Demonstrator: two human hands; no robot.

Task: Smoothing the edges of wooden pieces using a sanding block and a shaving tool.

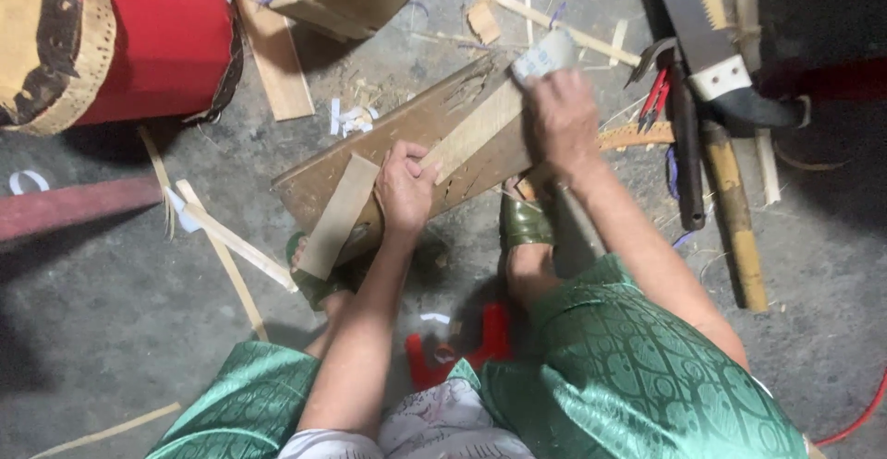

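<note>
Head view: sandpaper (545, 55) half under right hand (562, 117) (strip (471, 131) partly hidden).

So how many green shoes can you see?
2: one green shoe under the wooden board's left end, the other green shoe below the right hand.

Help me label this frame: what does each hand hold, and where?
The left hand pins the near end of a pale wood strip to the board. The right hand grips a sandpaper piece by its near edge.
</note>
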